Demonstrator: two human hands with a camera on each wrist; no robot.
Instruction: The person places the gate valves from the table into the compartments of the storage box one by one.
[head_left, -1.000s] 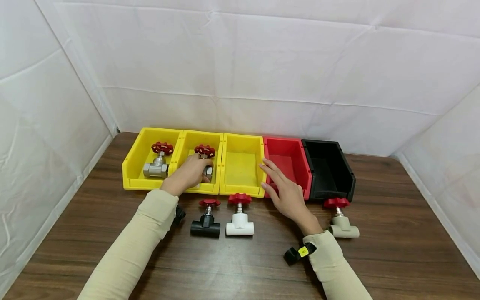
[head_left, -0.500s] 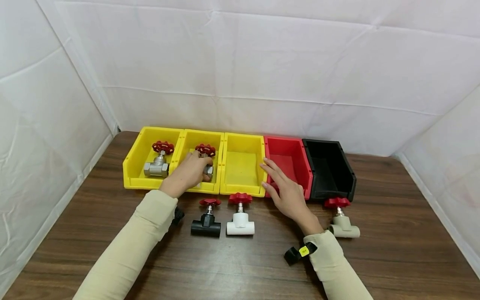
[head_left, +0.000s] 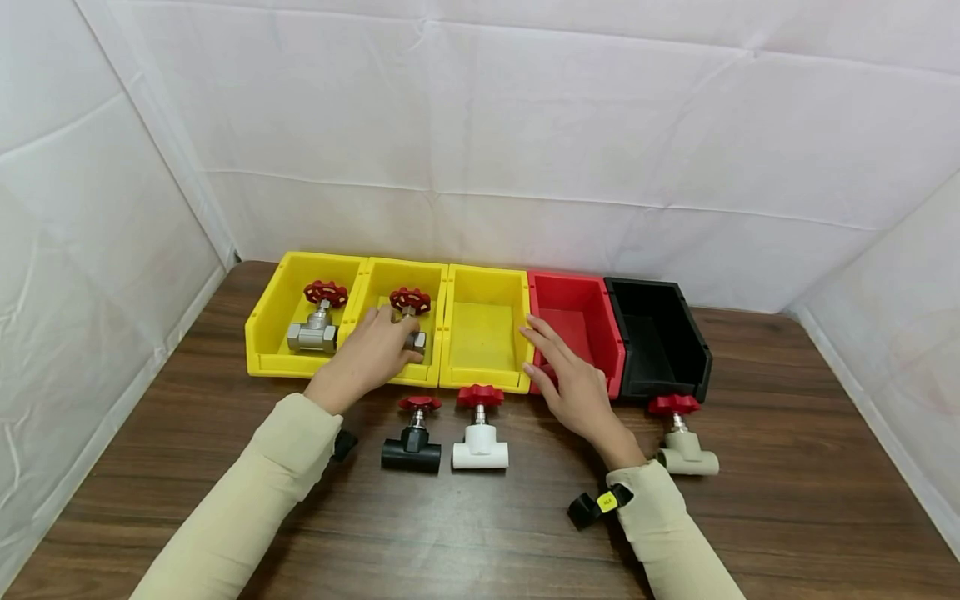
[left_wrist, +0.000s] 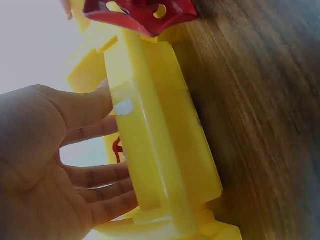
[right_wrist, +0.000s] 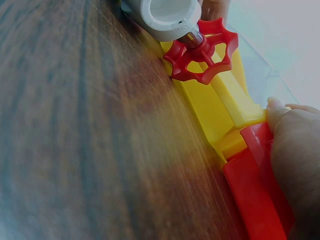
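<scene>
My left hand point(head_left: 372, 348) reaches into the second yellow bin point(head_left: 365, 287), next to a metal valve point(head_left: 415, 340) with a red handwheel standing inside. In the left wrist view its fingers point(left_wrist: 102, 175) look fairly straight and spread behind the bin's front wall; their tips are hidden. My right hand point(head_left: 576, 387) rests with extended fingers on the adjoining rims of the third yellow bin point(head_left: 483, 333) and the red bin point(head_left: 573, 321). A black valve point(head_left: 412, 450) and a white valve point(head_left: 480, 446), both red-wheeled, stand on the table before the bins.
The first yellow bin point(head_left: 262, 333) contains another metal valve point(head_left: 313, 335). At the right end of the row stands a black bin point(head_left: 660, 333), with a beige valve point(head_left: 686, 454) in front. White sheeting point(head_left: 480, 125) surrounds the wooden table point(head_left: 480, 542).
The left wrist has shifted slightly left and back, and its fingers have eased away from the metal valve, which stays in place. My right hand keeps its position.
</scene>
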